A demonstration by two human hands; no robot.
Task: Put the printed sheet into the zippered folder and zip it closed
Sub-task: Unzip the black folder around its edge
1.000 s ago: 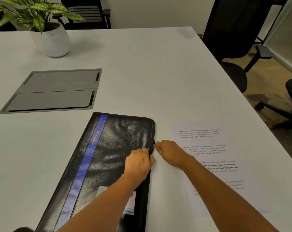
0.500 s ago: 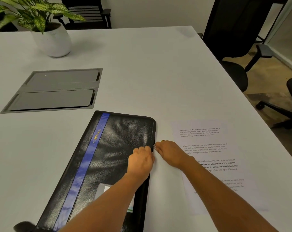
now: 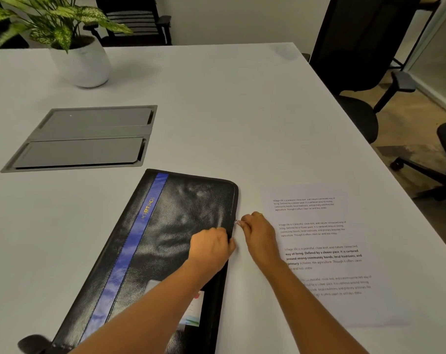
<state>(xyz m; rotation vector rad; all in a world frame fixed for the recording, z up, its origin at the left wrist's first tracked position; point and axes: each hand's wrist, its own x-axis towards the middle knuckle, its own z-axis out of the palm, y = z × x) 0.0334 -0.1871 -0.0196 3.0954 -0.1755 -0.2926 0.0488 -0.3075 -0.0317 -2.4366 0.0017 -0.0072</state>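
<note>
Two hands meet at lower centre: our left hand (image 3: 210, 247) grips the folder (image 3: 165, 226), our right hand (image 3: 257, 233) pinches the zipper pull (image 3: 238, 222) beside the sheet (image 3: 331, 251).

The folder (image 3: 165, 238) lies on the desk (image 3: 216, 111) by its near edge, with the sheet (image 3: 318, 251) just right of it, toward the right edge. A hatch (image 3: 86, 139) sits behind and left of the folder, and a plant (image 3: 81, 62) stands behind that, near the far left corner. Chairs (image 3: 357, 47) stand beyond the far and right edges.
</note>
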